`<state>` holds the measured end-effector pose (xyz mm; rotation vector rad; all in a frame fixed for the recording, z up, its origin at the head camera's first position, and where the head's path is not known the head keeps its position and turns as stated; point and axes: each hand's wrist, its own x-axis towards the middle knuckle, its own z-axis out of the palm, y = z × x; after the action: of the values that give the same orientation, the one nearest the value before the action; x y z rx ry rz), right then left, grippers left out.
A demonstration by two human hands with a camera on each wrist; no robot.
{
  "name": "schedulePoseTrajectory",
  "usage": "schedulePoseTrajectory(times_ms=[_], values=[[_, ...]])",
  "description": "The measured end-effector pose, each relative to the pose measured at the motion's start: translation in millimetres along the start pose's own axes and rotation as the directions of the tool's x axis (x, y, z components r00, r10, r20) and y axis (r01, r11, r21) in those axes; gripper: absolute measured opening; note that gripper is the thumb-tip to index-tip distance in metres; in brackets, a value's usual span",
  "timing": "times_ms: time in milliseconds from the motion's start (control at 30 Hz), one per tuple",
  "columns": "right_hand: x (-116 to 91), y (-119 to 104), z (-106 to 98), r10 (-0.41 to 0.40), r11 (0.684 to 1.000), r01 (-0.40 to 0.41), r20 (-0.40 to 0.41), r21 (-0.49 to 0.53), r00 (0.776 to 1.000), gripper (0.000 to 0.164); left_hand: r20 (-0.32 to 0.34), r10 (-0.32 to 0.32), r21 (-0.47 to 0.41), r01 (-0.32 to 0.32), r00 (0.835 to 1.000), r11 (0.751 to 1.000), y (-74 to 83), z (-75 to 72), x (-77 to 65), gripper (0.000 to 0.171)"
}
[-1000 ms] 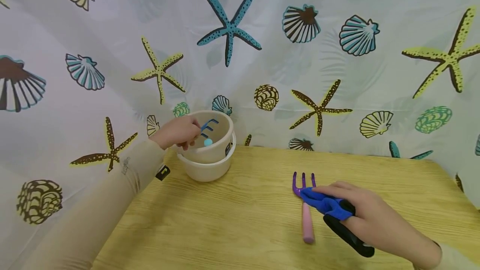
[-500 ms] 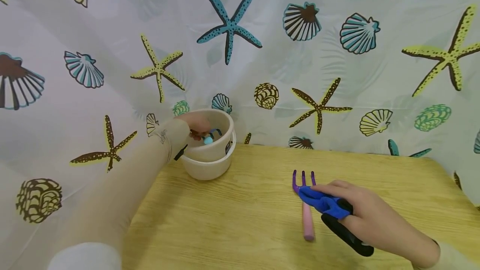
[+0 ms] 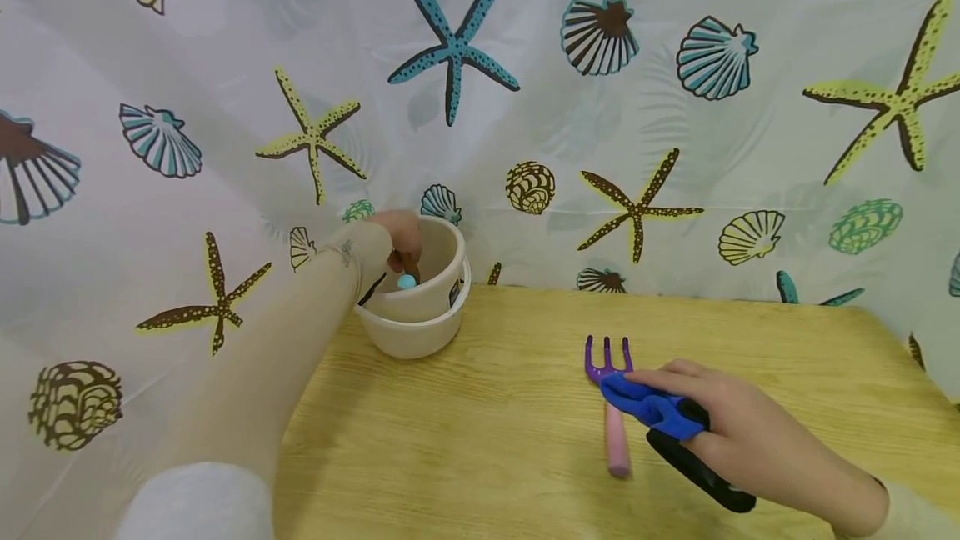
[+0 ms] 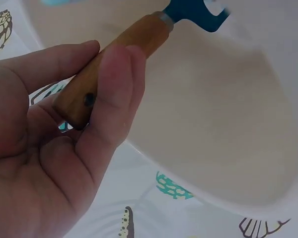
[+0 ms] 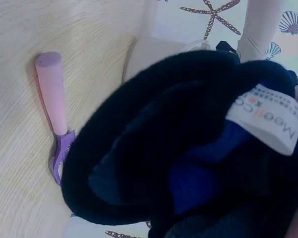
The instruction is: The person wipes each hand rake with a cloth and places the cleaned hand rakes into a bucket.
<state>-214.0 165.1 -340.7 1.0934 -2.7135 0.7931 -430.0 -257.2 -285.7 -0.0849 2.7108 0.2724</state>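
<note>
In the head view my left hand is down inside the upper white bucket. It pinches the wooden handle of a small blue garden rake, whose blue head points away from the palm. A light blue rounded tip shows beside the hand in the bucket. My right hand grips a blue and black fabric glove over the table, with its dark cuff and white label facing the wrist camera. Just left of it lies a purple hand fork with a pink handle.
The upper bucket sits tilted in a second white bucket at the table's back left. A shell-and-starfish curtain hangs behind and to the left of the wooden table.
My left hand has moved with the blue rake from over the bucket's rim down into the bucket. The right hand and glove have stayed nearly still.
</note>
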Motion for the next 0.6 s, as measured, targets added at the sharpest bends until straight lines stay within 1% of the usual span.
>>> schedulePoseTrajectory(times_ms=[67, 133, 200, 233, 300, 400, 467, 533, 600], values=[[-2, 1, -1, -0.003, 1.000, 0.003, -0.003, 0.000, 1.000, 0.059, 0.012, -0.008, 0.008, 0.008, 1.000, 1.000, 2.8, -1.1, 0.8, 0.010], [-3, 2, -1, -0.009, 1.000, 0.009, -0.008, -0.004, 1.000, 0.060, 0.038, -0.016, 0.009, 0.015, 0.999, 1.000, 6.2, -1.6, -1.0, 0.015], [-4, 2, -2, -0.015, 1.000, 0.015, -0.013, -0.010, 1.000, 0.060, 0.063, -0.012, 0.027, 0.010, 0.998, 1.000, 9.1, -1.1, -4.0, 0.020], [-5, 3, -2, -0.018, 1.000, 0.018, -0.015, -0.012, 1.000, 0.060, 0.077, -0.006, 0.041, 0.003, 0.997, 0.999, 10.3, -0.4, -5.6, 0.022], [-7, 3, -1, -0.018, 1.000, 0.018, -0.016, -0.014, 1.000, 0.061, 0.087, 0.026, 0.094, -0.035, 0.996, 0.995, 12.5, 1.7, -8.6, 0.024], [-10, 5, 0, -0.008, 1.000, 0.008, -0.015, -0.007, 1.000, 0.059, 0.069, 0.066, 0.165, -0.077, 0.995, 0.983, 14.3, 6.3, -11.5, 0.027], [-12, 5, 0, 0.001, 1.000, -0.001, -0.010, -0.004, 1.000, 0.059, 0.046, 0.107, 0.210, -0.114, 0.993, 0.971, 14.4, 8.6, -13.7, 0.028], [-14, 6, 0, 0.007, 1.000, -0.007, -0.011, -0.004, 1.000, 0.060, 0.025, 0.124, 0.224, -0.127, 0.992, 0.966, 13.9, 10.8, -17.1, 0.029], [-16, 6, 0, 0.007, 1.000, -0.008, -0.017, -0.009, 1.000, 0.061, 0.006, 0.155, 0.252, -0.152, 0.988, 0.956, 13.8, 12.2, -23.6, 0.028]])
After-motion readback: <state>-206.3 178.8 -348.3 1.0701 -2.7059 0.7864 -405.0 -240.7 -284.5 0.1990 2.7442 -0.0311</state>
